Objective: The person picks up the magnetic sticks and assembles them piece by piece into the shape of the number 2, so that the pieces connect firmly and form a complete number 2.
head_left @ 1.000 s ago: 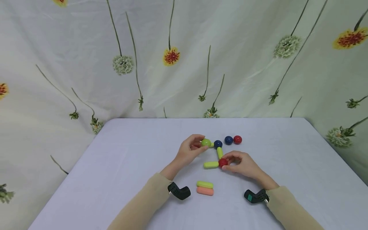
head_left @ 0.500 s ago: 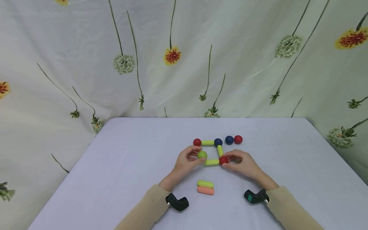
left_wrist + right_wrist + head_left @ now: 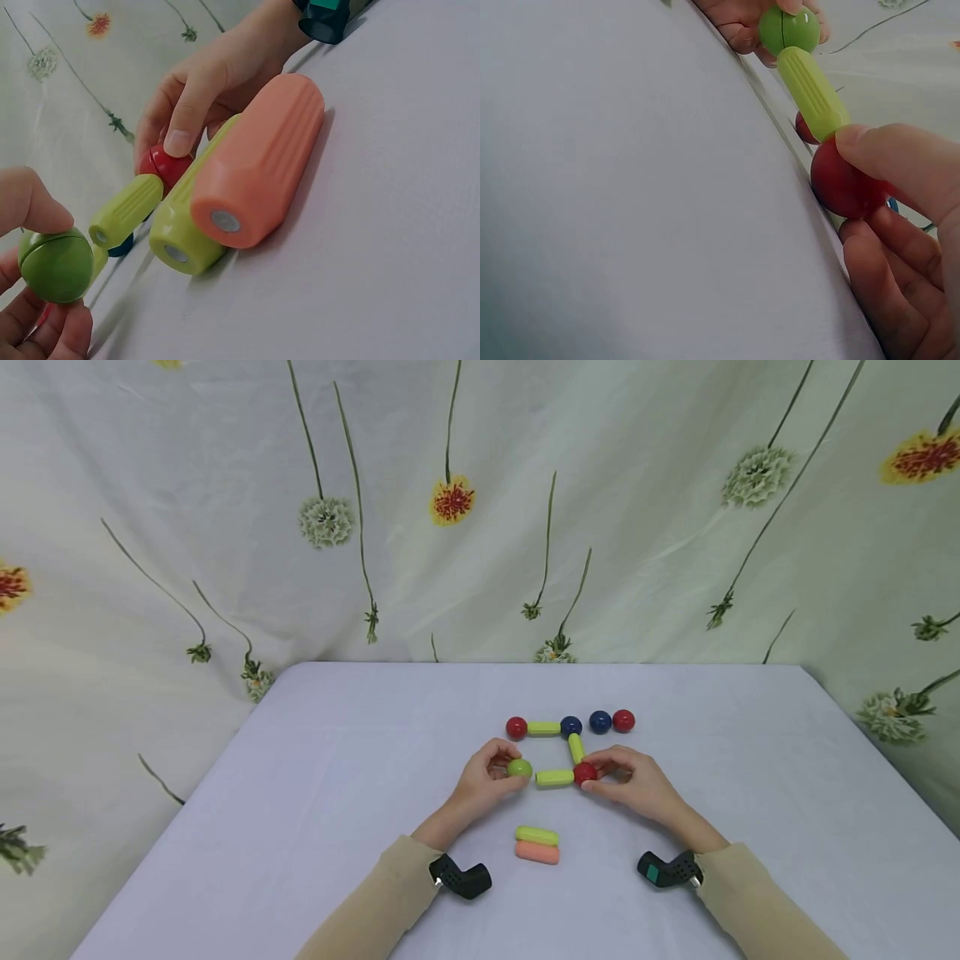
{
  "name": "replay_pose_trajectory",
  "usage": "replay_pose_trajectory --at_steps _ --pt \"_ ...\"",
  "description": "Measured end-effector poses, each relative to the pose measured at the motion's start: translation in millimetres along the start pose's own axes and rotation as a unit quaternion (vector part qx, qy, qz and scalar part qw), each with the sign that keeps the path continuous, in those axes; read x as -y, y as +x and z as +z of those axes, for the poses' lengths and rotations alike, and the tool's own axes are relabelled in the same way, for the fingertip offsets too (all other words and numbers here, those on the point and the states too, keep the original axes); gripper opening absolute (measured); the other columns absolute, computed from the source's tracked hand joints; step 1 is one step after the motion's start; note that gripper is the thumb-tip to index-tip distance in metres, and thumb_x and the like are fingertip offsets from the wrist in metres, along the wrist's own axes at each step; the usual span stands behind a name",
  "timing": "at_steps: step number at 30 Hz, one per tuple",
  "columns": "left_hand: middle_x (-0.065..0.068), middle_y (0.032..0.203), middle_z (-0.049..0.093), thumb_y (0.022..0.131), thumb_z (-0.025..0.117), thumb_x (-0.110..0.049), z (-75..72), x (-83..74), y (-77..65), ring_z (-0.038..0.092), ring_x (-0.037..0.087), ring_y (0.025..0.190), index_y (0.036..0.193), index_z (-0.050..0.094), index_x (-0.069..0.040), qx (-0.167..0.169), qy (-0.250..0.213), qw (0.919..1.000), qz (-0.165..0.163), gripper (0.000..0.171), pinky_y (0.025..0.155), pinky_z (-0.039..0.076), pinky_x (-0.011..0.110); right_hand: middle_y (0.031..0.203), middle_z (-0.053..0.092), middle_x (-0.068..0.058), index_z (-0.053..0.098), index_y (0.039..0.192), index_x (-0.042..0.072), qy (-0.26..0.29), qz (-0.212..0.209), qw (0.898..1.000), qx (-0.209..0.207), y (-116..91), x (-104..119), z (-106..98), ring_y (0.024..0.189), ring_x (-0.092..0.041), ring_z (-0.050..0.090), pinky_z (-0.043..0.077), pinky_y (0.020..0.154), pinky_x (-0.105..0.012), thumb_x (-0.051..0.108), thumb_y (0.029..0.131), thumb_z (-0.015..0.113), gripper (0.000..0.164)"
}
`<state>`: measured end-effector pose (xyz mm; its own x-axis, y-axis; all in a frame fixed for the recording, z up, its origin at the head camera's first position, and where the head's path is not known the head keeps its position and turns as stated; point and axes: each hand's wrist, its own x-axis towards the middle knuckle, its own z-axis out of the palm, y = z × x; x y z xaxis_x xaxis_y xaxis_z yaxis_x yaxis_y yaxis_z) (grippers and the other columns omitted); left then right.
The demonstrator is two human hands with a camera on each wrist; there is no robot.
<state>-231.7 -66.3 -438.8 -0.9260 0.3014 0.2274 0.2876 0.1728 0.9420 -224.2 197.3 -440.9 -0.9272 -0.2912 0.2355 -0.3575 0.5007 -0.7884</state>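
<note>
Right now the left hand (image 3: pixel 483 782) pinches a green ball (image 3: pixel 519 768) between thumb and fingers, just beside the free end of a lime rod (image 3: pixel 555 778). Across from it, the right hand (image 3: pixel 636 787) pinches the red ball (image 3: pixel 585 774) at that rod's other end, apparently steadying it. I'd say the step in hand is joining ball to rod; the next move calls for lining the two up and closing the small gap. A spare lime rod (image 3: pixel 537 835) and an orange rod (image 3: pixel 537 852) lie between the forearms, nearer the person than either hand.
</note>
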Motion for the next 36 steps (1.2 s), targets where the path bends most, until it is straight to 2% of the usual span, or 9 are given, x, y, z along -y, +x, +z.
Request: replay_pose_trajectory --at_steps 7,13,15,22,27,36 --pt "0.006 0.095 0.056 0.075 0.069 -0.001 0.1 1.4 -1.8 0.052 0.017 0.082 0.098 0.053 -0.004 0.020 0.014 0.9997 0.005 0.028 0.069 0.045 0.021 0.096 0.064 0.006 0.068 0.110 0.015 -0.002 0.006 1.000 -0.002 -0.3 1.5 -0.3 0.090 -0.016 0.057 0.046 0.077 -0.036 0.027 0.079 0.077 0.035" --pt "0.007 0.097 0.056 0.075 0.068 0.003 1.3 0.6 -2.2 0.052 0.018 0.084 0.100 0.053 -0.003 0.029 0.035 0.9989 -0.002 0.030 0.071 0.044 0.023 0.097 0.064 0.006 0.067 0.110 0.016 -0.003 0.010 1.000 -0.003 -0.3 1.0 0.3 0.090 -0.016 0.057 0.047 0.077 -0.035 0.027 0.079 0.076 0.035" --pt "0.009 0.098 0.056 0.075 0.067 0.004 1.4 -3.0 -3.0 0.052 0.021 0.084 0.101 0.053 -0.001 0.033 0.042 0.9986 -0.004 0.030 0.071 0.043 0.023 0.097 0.064 0.006 0.067 0.111 0.016 -0.004 0.011 1.000 -0.003 -0.3 0.9 0.4 0.090 -0.016 0.057 0.047 0.077 -0.035 0.028 0.079 0.076 0.035" --pt "0.016 0.097 0.056 0.075 0.065 0.006 -0.1 -35.8 -12.7 0.051 0.027 0.082 0.099 0.051 0.005 0.045 0.048 0.9978 0.007 0.028 0.070 0.042 0.023 0.096 0.064 0.006 0.067 0.111 0.015 -0.003 0.013 1.000 -0.005 0.0 1.2 0.5 0.089 -0.015 0.057 0.047 0.079 -0.035 0.028 0.079 0.076 0.035" --pt "0.018 0.097 0.056 0.075 0.065 0.007 -0.2 -39.8 -14.1 0.051 0.029 0.081 0.100 0.051 0.006 0.049 0.048 0.9976 0.013 0.028 0.069 0.042 0.022 0.097 0.064 0.005 0.067 0.111 0.015 -0.001 0.018 1.000 -0.002 0.2 2.0 0.2 0.089 -0.016 0.057 0.048 0.079 -0.035 0.027 0.080 0.076 0.035" --pt "0.018 0.097 0.057 0.076 0.066 0.005 -0.1 -37.4 -13.4 0.053 0.029 0.086 0.100 0.051 0.006 0.059 0.052 0.9967 0.019 0.028 0.071 0.043 0.022 0.098 0.064 0.004 0.067 0.111 0.015 0.002 0.018 1.000 0.001 -0.1 2.9 -0.4 0.089 -0.016 0.057 0.047 0.080 -0.036 0.027 0.080 0.076 0.035"
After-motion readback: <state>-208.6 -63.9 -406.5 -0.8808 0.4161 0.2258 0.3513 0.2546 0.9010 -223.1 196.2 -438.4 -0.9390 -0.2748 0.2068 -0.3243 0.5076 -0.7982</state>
